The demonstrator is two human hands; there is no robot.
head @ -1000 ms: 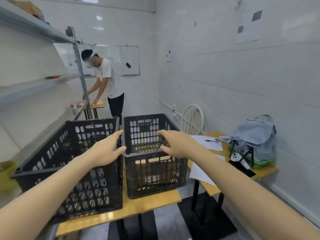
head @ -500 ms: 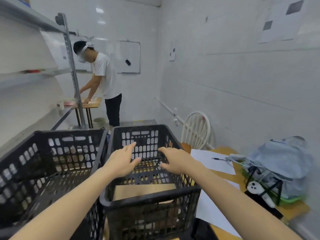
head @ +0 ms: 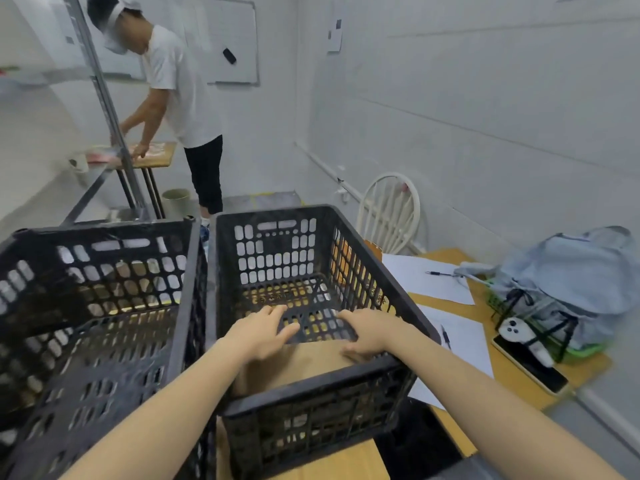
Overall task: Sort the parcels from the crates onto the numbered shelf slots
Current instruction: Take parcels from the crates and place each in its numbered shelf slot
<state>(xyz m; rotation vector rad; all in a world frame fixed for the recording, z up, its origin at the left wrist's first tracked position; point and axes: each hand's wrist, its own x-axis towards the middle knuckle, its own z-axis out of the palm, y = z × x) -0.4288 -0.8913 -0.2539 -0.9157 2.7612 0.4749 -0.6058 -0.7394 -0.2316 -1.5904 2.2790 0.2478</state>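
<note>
Since half a second earlier we had leaned in closer, and both hands had sunk from above the rim into the right crate [head: 273, 251] at the centre of the frame. The left hand [head: 263, 332] and right hand [head: 372, 332] lay palm down, fingers loosely straight, at the far edge of a brown cardboard parcel [head: 304, 363]. The right thumb touched it, but neither hand had closed on it. The parcel lay flat on the crate floor against the near wall. In the left crate [head: 104, 268], at the left of the frame, we could make out no parcel. We judged the sorting near its end. This parcel was not yet lifted, and the shelf [head: 45, 77] at upper left was too blurred to read any slot.
</note>
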